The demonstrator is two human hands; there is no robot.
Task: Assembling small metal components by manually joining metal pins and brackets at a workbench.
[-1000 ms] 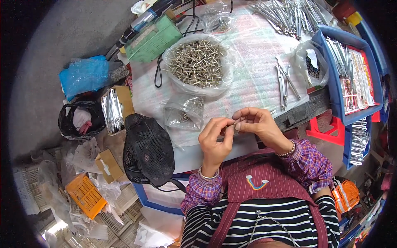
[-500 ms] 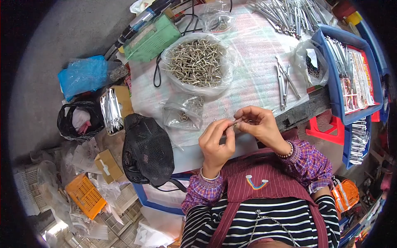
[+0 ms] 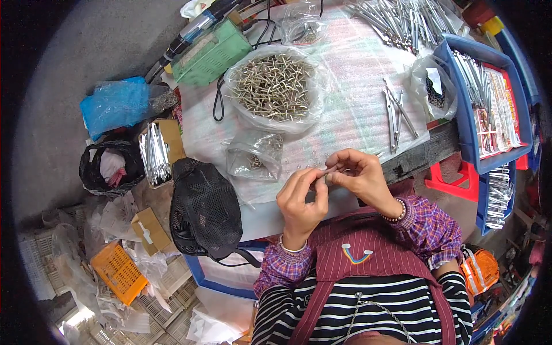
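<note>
Above the table's near edge, my left hand (image 3: pixel 302 199) and my right hand (image 3: pixel 361 175) meet fingertip to fingertip. Both are closed in a pinch around something small, mostly covered by the fingers, so its kind does not show. A clear plastic bag (image 3: pixel 253 158) with a few small metal parts lies just beyond my left hand. Farther back stands a bag-lined bowl of metal pins (image 3: pixel 272 87) with crosswise heads. Several slim silver metal bars (image 3: pixel 398 115) rest on the foam-covered table (image 3: pixel 351 115), beyond my right hand.
At the left edge sits a black mesh bag (image 3: pixel 207 210), with a box of silver bars (image 3: pixel 154 152) past it. A green basket (image 3: pixel 211 53) stands far left. On the right are a blue tray (image 3: pixel 468 132), a bag of dark parts (image 3: pixel 435 92) and a red stool (image 3: pixel 454 183).
My hands stay nearly in place; the fingertips have shifted slightly against each other. Nothing else has visibly moved.
</note>
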